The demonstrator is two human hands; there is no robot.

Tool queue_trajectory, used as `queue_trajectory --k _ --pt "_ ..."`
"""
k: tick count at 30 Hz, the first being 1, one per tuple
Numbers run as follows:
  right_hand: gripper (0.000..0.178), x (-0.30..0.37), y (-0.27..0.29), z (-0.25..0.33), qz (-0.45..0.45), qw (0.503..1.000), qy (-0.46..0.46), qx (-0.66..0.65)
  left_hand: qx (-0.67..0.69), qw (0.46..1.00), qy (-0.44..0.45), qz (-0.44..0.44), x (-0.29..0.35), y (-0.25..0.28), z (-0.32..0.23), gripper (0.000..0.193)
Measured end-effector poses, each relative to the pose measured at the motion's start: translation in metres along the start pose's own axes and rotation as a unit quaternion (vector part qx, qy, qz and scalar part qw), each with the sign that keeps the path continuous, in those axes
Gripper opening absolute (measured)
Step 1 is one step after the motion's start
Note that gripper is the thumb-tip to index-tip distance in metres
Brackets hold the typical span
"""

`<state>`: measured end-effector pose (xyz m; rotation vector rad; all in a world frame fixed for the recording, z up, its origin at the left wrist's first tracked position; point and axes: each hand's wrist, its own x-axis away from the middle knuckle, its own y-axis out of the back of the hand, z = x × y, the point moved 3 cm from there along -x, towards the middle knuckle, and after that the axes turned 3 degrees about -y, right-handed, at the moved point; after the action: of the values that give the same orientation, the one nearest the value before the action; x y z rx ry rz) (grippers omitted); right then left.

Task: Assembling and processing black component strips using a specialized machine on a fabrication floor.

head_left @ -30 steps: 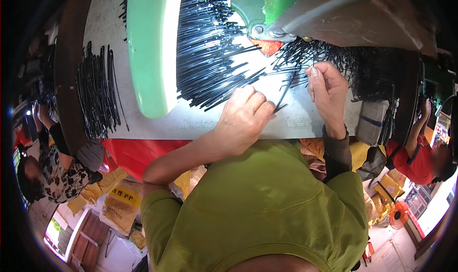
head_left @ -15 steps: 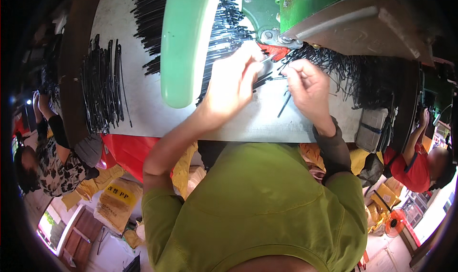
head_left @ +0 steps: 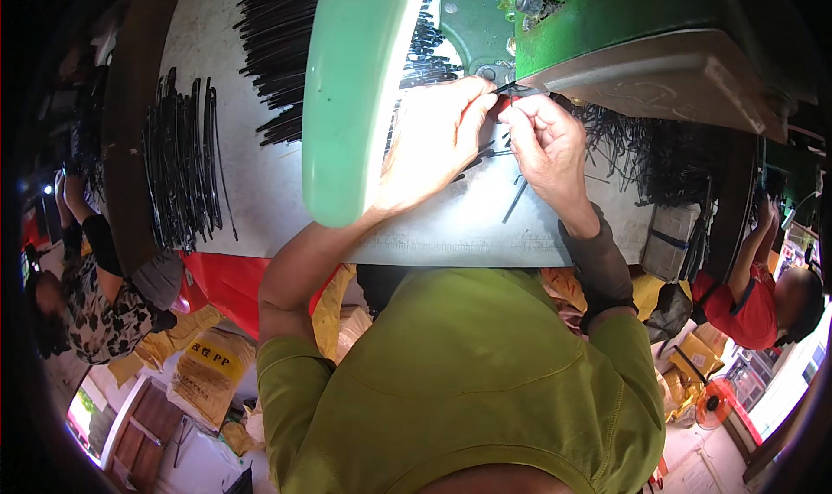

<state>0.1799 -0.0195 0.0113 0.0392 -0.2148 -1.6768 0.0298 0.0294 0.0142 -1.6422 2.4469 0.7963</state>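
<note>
Both my hands meet at the red-marked working point of a green machine (head_left: 589,17). My left hand (head_left: 433,139), brightly lit, is closed with thumb and forefinger pinched on a thin black strip (head_left: 505,87) that reaches toward the machine. Close by on the right, my right hand (head_left: 548,147) is closed in a pinch too, its fingertips at a thin black piece by the red part; what exactly it grips is mostly hidden. A few loose black strips (head_left: 515,201) lie on the pale tabletop (head_left: 433,243) below the hands.
A light green lamp-like arm (head_left: 347,104) hangs over my left forearm. Black strips (head_left: 184,160) lie in bundles at the left, with more (head_left: 277,52) behind. A tangled black heap (head_left: 685,152) and a grey box (head_left: 672,238) are at the right. Other people work at both sides.
My left hand has moved slightly up and right, closer to my right hand, which has shifted a little left. A black strip now shows at the left fingertips. The whole view has shifted slightly.
</note>
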Motion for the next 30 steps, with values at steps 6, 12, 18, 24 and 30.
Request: queue_trajectory --k 6,12,18,24,30 --pt "0.005 0.000 -0.001 0.002 0.002 1.000 -0.008 -0.024 -0.083 0.994 -0.065 -0.007 -0.003 0.001 -0.006 0.008" --pt "0.007 -0.002 0.005 0.000 0.008 0.997 -0.049 -0.058 -0.214 0.972 -0.092 0.026 0.000 -0.005 -0.006 0.023" --pt "0.012 -0.003 0.015 0.005 -0.012 0.993 -0.071 -0.098 -0.182 0.969 -0.168 0.013 -0.011 -0.006 -0.011 0.022" --pt "0.004 0.007 0.012 0.012 -0.013 1.000 0.012 -0.016 -0.133 0.987 -0.088 0.006 0.001 0.001 0.002 0.022" --pt "0.003 0.005 0.009 0.008 -0.009 0.999 0.030 0.006 -0.099 0.994 -0.052 0.002 0.000 -0.002 0.003 0.013"
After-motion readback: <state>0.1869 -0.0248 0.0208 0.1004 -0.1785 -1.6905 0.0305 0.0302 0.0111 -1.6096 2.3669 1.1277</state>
